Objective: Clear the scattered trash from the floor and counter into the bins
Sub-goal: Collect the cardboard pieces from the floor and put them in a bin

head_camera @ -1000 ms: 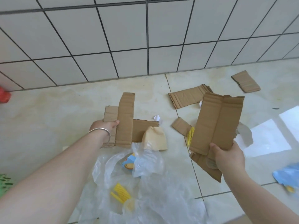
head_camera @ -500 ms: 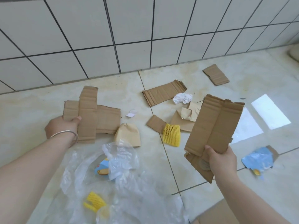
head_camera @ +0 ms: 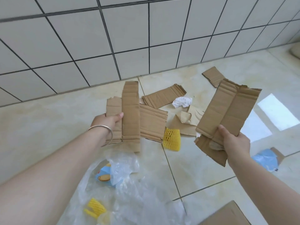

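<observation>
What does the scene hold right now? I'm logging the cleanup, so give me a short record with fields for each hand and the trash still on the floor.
left hand: grips a stack of cardboard pieces, lifted off the floor
right hand: grips a folded cardboard sheet, held tilted
floor, centre: flat cardboard strip, crumpled white paper, torn brown paper, yellow foam net
floor, far: small cardboard piece near the wall
floor, near: clear plastic bag, blue wrapper
bins: none in view
</observation>
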`<state>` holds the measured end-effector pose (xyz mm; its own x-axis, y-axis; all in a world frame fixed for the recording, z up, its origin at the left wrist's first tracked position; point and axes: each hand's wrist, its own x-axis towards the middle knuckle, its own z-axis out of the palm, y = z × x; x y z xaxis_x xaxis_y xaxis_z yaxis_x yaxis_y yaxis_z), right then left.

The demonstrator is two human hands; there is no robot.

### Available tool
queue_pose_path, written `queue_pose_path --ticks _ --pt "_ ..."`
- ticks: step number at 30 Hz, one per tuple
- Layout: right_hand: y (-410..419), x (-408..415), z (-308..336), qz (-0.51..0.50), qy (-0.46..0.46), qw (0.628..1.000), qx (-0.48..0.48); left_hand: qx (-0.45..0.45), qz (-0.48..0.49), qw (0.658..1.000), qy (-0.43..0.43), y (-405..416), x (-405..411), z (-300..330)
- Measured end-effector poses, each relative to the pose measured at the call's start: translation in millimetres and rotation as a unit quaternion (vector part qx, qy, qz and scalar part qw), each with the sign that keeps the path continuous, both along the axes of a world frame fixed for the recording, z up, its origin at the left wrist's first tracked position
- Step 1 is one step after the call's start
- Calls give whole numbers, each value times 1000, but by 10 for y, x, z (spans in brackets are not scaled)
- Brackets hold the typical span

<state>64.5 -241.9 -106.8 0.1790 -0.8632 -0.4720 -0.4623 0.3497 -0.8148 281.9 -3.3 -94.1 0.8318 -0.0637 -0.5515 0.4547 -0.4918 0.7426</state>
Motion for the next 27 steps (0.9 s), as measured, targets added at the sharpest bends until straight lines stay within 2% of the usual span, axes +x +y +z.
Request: queue_pose_path --ticks 4,6,8,13,16,20,25,27 --pt "-310 240 -20 91 10 996 9 36 -67 995 69 -208 -134 -348" --pt "-398 402 -57 160 34 986 7 122 -116 985 48 -261 -196 -472" --pt "-428 568 -120 223 59 973 7 224 -187 956 19 -298 -260 -523" --pt "-460 923 -358 349 148 925 -31 313 -257 914 1 -373 -283 -565" --pt "-405 1061 -484 406 197 888 -86 290 -240 926 11 -376 -303 -566" --pt "-334 1085 -575 429 202 874 -100 245 -239 939 18 -365 -382 -487" --pt "-267 975 -393 369 150 914 -73 195 -177 965 -5 -175 -470 -198" --pt "-246 923 -210 336 136 925 -111 168 -117 978 -43 -41 -517 -52"
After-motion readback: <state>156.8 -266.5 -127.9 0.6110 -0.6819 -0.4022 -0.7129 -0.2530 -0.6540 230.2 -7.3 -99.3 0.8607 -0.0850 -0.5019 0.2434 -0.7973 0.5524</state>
